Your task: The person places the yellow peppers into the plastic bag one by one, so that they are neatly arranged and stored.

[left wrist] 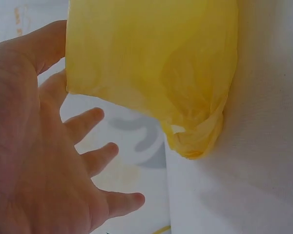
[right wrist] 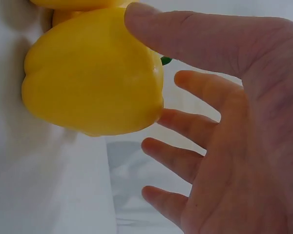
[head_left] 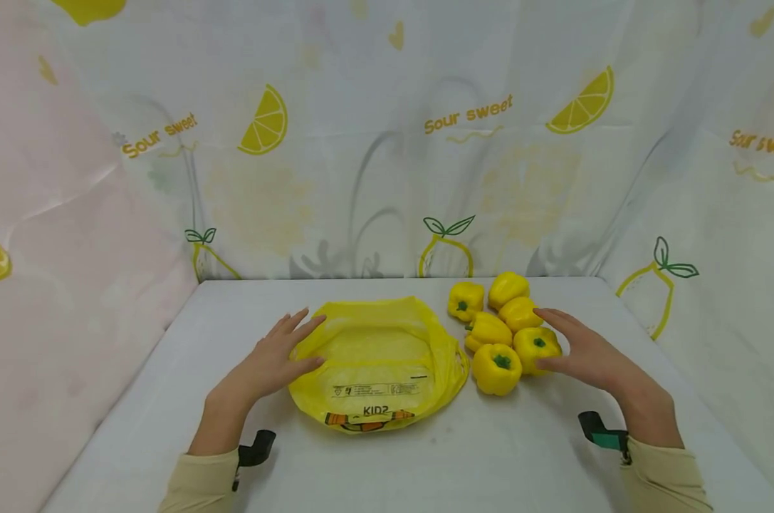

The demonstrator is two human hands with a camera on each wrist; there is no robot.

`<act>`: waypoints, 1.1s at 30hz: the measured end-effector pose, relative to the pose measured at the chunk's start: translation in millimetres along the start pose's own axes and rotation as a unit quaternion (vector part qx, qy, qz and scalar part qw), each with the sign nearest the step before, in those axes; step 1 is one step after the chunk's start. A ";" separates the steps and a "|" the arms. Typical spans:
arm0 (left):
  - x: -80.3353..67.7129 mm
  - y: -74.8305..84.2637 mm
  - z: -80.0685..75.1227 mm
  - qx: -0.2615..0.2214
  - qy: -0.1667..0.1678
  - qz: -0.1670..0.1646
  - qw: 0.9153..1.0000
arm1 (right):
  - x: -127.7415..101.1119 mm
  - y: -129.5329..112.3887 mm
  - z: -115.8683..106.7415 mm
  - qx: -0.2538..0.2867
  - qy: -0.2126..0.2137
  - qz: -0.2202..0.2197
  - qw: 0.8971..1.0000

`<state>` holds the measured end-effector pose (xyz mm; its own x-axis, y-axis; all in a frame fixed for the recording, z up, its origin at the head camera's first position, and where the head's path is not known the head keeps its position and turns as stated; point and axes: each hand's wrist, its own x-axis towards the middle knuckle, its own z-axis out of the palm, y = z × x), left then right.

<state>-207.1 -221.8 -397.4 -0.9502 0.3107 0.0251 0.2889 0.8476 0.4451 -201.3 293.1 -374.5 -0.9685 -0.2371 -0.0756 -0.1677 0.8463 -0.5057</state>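
Note:
A yellow plastic bag [head_left: 374,356] stands on the white table with its mouth spread wide, print along its near side. My left hand [head_left: 268,363] is at the bag's left rim, fingers spread; in the left wrist view the bag's wall [left wrist: 151,53] overlaps the thumb and a finger. To the right of the bag, several yellow bell peppers [head_left: 497,369] sit in a cluster, green stems showing on some. My right hand [head_left: 588,356] is beside the cluster's right side, fingers apart and nothing held. The right wrist view shows a large pepper [right wrist: 93,73] close to the thumb and fingertips.
The white table [head_left: 451,463] ends at a back edge against a hanging cloth [head_left: 361,164] printed with lemons and words. The same sort of cloth closes in both sides. A black wrist camera mount [head_left: 257,449] sits under the left forearm, another [head_left: 601,431] at the right.

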 end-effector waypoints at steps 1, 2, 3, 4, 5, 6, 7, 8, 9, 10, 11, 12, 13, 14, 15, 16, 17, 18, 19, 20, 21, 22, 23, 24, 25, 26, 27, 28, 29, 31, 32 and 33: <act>-0.3 0.6 0.2 -0.002 -0.001 0.000 1.000 | -0.3 -0.5 0.7 -0.001 -0.004 -0.001 1.000; -0.3 1.0 0.6 -0.005 -0.002 0.000 1.000 | -0.4 -0.2 1.4 -0.004 -0.004 -0.003 1.000; 0.0 1.0 1.1 -0.007 -0.003 -0.001 1.000 | -0.5 0.2 2.1 -0.007 -0.002 -0.009 1.000; -0.1 1.3 1.5 -0.008 -0.004 -0.001 1.000 | -0.3 0.4 3.0 -0.010 0.001 -0.016 1.000; 0.0 1.5 1.7 -0.010 -0.005 -0.002 1.000 | 0.0 0.9 3.8 -0.011 0.003 -0.023 1.000; 0.1 1.8 1.9 -0.013 -0.006 -0.005 1.000 | 0.2 1.2 4.7 -0.011 0.004 -0.029 1.000; 0.4 1.8 2.1 -0.018 -0.009 -0.008 1.000 | 0.4 1.5 5.4 -0.011 0.005 -0.035 0.999; 0.7 1.7 2.4 -0.023 -0.011 -0.011 1.000 | 0.7 1.7 6.1 -0.009 0.007 -0.040 0.999; 0.9 1.7 2.5 -0.028 -0.014 -0.014 0.999 | 1.0 1.7 6.7 -0.009 0.007 -0.044 0.999; 1.0 1.8 2.7 -0.035 -0.018 -0.018 0.999 | 1.3 1.9 7.3 -0.008 0.007 -0.046 0.999; 1.0 1.6 3.0 -0.041 -0.022 -0.022 0.999 | 1.6 2.1 7.9 -0.006 0.006 -0.047 0.999; 0.9 1.5 3.3 -0.047 -0.026 -0.027 0.998 | 2.0 2.2 8.5 -0.004 0.004 -0.046 0.999; 1.0 1.0 3.8 -0.052 -0.029 -0.029 0.998 | 2.3 2.2 9.1 -0.002 0.003 -0.045 0.999; 0.9 0.8 4.2 -0.057 -0.032 -0.031 0.997 | 2.7 2.4 9.8 0.001 0.002 -0.043 0.999; 0.8 0.6 4.4 -0.060 -0.035 -0.032 0.997 | 3.1 2.6 10.4 0.002 0.000 -0.041 0.999; 0.7 0.3 4.8 -0.063 -0.037 -0.033 0.997 | 3.6 2.8 11.1 0.003 0.000 -0.039 0.999; 0.6 0.0 5.1 -0.064 -0.039 -0.035 0.997 | 4.0 2.9 11.7 0.003 -0.001 -0.036 0.999; 0.5 -0.3 5.3 -0.065 -0.040 -0.035 0.996 | 4.4 3.1 12.3 0.003 0.000 -0.035 0.999; 0.6 -0.5 5.5 -0.067 -0.040 -0.035 0.996 | 4.7 3.4 12.7 0.003 0.003 -0.034 0.999; 0.5 -0.5 5.6 -0.068 -0.041 -0.036 0.996 | 4.8 3.6 13.0 0.001 0.006 -0.034 0.999; 0.5 -0.7 5.7 -0.069 -0.042 -0.037 0.996 | 5.1 3.8 13.2 -0.001 0.010 -0.035 0.999; 0.6 -0.8 5.9 -0.071 -0.043 -0.039 0.996 | 5.1 3.7 13.2 -0.001 0.014 -0.037 0.999; 0.5 -0.8 5.9 -0.072 -0.044 -0.042 0.996 | 5.2 3.7 13.0 -0.003 0.019 -0.039 0.999; 0.4 -0.8 6.0 -0.073 -0.045 -0.044 0.995 | 5.2 3.5 12.6 -0.004 0.024 -0.043 0.999; 0.5 -0.8 6.1 -0.074 -0.046 -0.046 0.995 | 5.2 3.2 12.0 -0.004 0.027 -0.044 0.999; 0.5 -0.8 6.2 -0.074 -0.047 -0.047 0.995 | 5.0 2.8 11.2 -0.005 0.031 -0.046 0.998; 0.6 -0.8 6.3 -0.074 -0.048 -0.047 0.995 | 4.7 2.4 10.2 -0.004 0.036 -0.047 0.998; 0.9 -0.8 6.4 -0.074 -0.049 -0.047 0.995 | 4.2 1.8 8.9 -0.005 0.041 -0.049 0.998; 1.1 -0.7 6.4 -0.073 -0.049 -0.047 0.995 | 3.8 1.3 7.8 -0.006 0.046 -0.049 0.998; 1.5 -0.3 6.0 -0.072 -0.050 -0.047 0.995 | 2.5 -0.3 5.3 -0.007 0.056 -0.049 0.997; 1.6 0.0 5.7 -0.070 -0.050 -0.048 0.995 | 1.8 -1.5 4.0 -0.008 0.060 -0.049 0.997; 1.6 0.2 5.3 -0.069 -0.051 -0.049 0.995 | 1.2 -2.8 2.9 -0.010 0.065 -0.049 0.997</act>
<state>-207.9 -218.8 -402.1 -0.9544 0.2764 -0.1124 0.1692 0.8116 0.5592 -201.5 289.1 -375.6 -0.9629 -0.2557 0.0860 -0.2644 0.8319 -0.4879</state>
